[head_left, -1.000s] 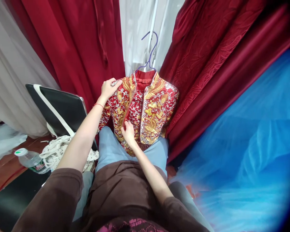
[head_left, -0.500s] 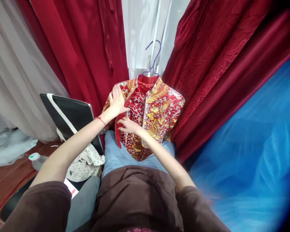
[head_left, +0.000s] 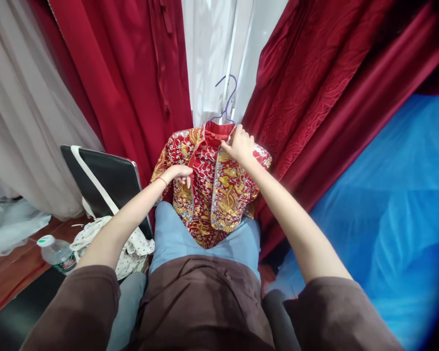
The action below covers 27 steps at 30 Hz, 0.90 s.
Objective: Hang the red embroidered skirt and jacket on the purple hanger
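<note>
Your L hand (head_left: 181,174) is on the L-side front panel, about mid-length, fingers curled in at its inner edge; can't tell if they pinch the cloth or just lie on it. Your R hand (head_left: 242,146) sits higher, on the other panel nr the collar, thumb stretched off from the fingers; can't tell if any fabric is caught btwn them.

Under both hands is the jacket (head_left: 229,200), red w/ gold & silver embroidery, front panels parted, red lining showing at the neck. Its lower end rests on your jeans (head_left: 171,234), dipping btwn the thighs. A purple hanger (head_left: 227,105) is in the neck, hook up, just above your R hand. A red cord (head_left: 161,180) circles your L wrist.

Farther out, left of your L hand: a black chair back (head_left: 102,180) w/ a white strap (head_left: 91,173) across it; below that, a dotted cloth (head_left: 137,246) &, beyond it, a clear bottle (head_left: 56,253) w/ a white cap. Past your hands, a white drape (head_left: 205,58) hangs btwn L red curtain (head_left: 124,73) & R red curtain (head_left: 322,97). Well right of your R hand, blue tulle (head_left: 391,219).
</note>
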Available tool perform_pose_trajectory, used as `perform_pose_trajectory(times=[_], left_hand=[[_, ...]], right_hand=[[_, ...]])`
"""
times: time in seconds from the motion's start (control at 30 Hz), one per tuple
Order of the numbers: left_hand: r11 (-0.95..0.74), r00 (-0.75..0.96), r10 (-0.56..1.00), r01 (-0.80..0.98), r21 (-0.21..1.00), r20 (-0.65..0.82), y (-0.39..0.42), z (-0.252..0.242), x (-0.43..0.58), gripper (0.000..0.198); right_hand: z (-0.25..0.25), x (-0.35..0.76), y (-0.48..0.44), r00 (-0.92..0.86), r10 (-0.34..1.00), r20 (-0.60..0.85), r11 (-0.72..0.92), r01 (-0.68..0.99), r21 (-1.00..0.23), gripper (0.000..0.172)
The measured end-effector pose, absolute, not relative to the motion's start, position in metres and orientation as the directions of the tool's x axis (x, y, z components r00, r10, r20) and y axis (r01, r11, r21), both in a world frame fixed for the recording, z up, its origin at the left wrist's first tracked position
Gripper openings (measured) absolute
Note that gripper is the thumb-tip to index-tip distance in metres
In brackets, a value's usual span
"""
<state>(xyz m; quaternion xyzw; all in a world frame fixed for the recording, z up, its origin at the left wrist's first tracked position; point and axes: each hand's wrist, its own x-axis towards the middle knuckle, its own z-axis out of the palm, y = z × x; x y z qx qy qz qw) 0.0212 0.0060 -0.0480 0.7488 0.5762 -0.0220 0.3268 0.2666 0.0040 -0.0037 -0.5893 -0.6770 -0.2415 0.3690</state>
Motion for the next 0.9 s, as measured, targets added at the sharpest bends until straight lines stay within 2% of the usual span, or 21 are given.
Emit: perform_pose_trajectory(times=[0.1,0.2,0.3,0.4,0.53,0.63,0.73,0.77,0.9], left_hand=[[-0.083,0.386,0.814,0.817,0.570,-0.435,0.023,-0.045,-0.002,0.055],[-0.034,0.425,0.825,0.696,0.717,-0.373,0.041,-0.021,-0.039,0.046],[0.034,0.209,0.962,0.544,0.838,-0.174,0.053,0.013,-0.066,0.044],[-0.020,-0.030,0.999,0.463,0.886,0.038,0.062,0.039,-0.069,0.048],[-0.111,-0.156,0.957,0.585,0.803,0.246,0.066,0.041,-0.044,0.060],[-0.117,-0.134,0.938,0.745,0.657,0.319,0.060,0.028,-0.025,0.065],[-0.159,-0.037,0.897,0.903,0.398,0.441,0.047,0.021,-0.020,0.066],[-0.195,0.009,0.883,0.916,0.350,0.469,0.043,0.021,-0.020,0.065],[-0.441,0.201,0.815,0.824,0.357,0.543,0.035,0.020,-0.021,0.056]], right_hand=[[-0.010,0.274,0.006,-0.025,0.616,0.787,0.216,0.967,-0.138,0.047],[-0.007,0.279,0.004,-0.035,0.625,0.780,0.239,0.960,-0.148,0.040],[-0.003,0.280,0.004,-0.037,0.659,0.751,0.231,0.961,-0.155,0.039],[-0.003,0.281,0.004,-0.047,0.673,0.738,0.236,0.959,-0.155,0.041],[-0.006,0.284,0.004,-0.069,0.648,0.759,0.273,0.951,-0.147,0.041],[-0.008,0.288,0.003,-0.066,0.651,0.756,0.267,0.952,-0.147,0.040],[-0.010,0.292,0.004,-0.057,0.680,0.731,0.255,0.953,-0.162,0.041],[-0.010,0.293,0.004,-0.060,0.690,0.721,0.261,0.950,-0.170,0.043],[-0.005,0.303,0.006,-0.093,0.751,0.654,0.309,0.924,-0.224,0.054]])
